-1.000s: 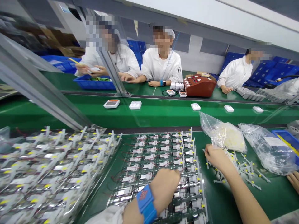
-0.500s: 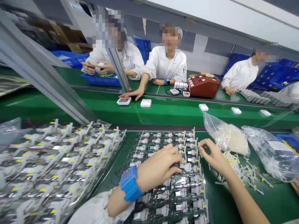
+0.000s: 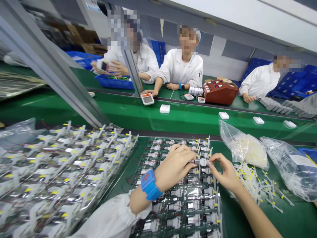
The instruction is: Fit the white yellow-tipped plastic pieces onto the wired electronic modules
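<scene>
My left hand, with a blue band at the wrist, pinches a small white-and-silver part between thumb and fingers, just above a clear plastic tray. Rows of similar parts with thin wires sit in the tray. My right hand is closed in a pinch at the right end of the held part. Its fingertips hold a small white plastic piece, mostly hidden. A pile of white plastic sticks with yellow bits lies right of this hand.
Another filled tray lies at left. Clear bags stand at right. Beyond runs a green conveyor with white casings. A metal post slants at left. Several co-workers in white sit across; one hand holds a white-and-orange device.
My left hand has lifted the small part from the tray and moved slightly up. My right hand has come against its end. Across the belt, a co-worker has raised the device.
</scene>
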### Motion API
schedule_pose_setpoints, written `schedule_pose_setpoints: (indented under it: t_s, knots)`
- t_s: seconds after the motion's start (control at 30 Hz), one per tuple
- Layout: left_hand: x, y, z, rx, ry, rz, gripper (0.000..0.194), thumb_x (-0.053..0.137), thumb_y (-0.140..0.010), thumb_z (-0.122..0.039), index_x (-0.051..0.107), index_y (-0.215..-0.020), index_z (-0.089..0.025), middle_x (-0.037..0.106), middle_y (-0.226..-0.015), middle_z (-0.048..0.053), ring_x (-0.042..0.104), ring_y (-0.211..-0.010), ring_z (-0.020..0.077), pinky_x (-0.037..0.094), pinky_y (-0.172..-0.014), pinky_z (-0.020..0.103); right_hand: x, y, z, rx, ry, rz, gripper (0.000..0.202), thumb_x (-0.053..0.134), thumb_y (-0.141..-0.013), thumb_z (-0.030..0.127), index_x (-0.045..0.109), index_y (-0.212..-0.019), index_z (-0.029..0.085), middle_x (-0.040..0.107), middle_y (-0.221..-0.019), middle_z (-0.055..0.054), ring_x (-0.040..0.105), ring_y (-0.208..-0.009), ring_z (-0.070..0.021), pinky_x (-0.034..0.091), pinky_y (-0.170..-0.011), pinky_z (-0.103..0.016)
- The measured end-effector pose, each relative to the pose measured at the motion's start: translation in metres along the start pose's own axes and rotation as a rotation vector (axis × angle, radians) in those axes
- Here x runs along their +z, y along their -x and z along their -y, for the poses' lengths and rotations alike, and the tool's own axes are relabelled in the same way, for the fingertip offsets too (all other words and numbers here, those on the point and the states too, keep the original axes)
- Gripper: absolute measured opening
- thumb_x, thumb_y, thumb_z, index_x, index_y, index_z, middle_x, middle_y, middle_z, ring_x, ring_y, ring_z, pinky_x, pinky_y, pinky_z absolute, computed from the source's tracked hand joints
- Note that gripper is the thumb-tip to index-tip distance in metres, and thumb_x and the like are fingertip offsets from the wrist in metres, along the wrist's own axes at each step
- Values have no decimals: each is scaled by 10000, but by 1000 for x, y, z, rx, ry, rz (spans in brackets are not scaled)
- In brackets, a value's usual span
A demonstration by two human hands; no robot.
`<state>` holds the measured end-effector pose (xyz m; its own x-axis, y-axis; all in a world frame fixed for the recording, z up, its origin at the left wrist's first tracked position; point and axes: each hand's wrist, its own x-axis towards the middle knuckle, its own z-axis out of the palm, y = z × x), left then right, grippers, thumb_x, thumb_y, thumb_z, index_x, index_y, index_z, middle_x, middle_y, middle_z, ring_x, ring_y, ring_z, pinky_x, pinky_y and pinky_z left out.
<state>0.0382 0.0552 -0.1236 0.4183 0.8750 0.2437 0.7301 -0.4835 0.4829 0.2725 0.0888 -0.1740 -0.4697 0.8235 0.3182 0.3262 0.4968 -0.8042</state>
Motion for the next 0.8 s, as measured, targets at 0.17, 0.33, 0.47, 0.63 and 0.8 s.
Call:
schedule_pose_setpoints:
  t_s: [0.17,0.33,0.47,0.63,0.8]
  knots:
    - [4,0,3,-9,-36,-13,75,582,-915,-233,587,-850,-196,661,-856,7,564,-909,194,350,-911,365,0,-1,4,-32,-38,40,59,526,-925,199,581,-933,218,604,-883,-39,597,-838,-194,475,-760,-335]
    - [8,0,3,9,-27,-29,79,609,-900,-231,576,-839,-193,659,-841,0,567,-899,192,362,-902,368,3,-1,4,-49,-40,-50,29,584,-914,216,604,-894,214,622,-864,-40,607,-824,-195,480,-740,-334]
    - [10,0,5,33,-25,-60,80,620,-892,-220,570,-836,-193,660,-832,1,570,-875,195,377,-876,377,1,-2,7,-70,-4,-37,50,562,-930,201,609,-920,212,616,-884,-44,595,-834,-192,471,-749,-330]
    - [10,1,5,43,-37,-84,87,629,-888,-225,570,-834,-190,664,-826,8,574,-866,201,385,-870,388,-5,-4,11,-107,33,22,97,505,-954,173,578,-904,213,580,-874,-34,565,-821,-180,441,-755,-317]
    - [9,1,4,58,-56,-64,89,609,-897,-204,573,-818,-187,661,-821,12,571,-861,202,390,-862,386,-7,-3,11,-96,44,72,107,475,-968,169,550,-907,215,555,-882,-29,543,-827,-177,422,-763,-311]
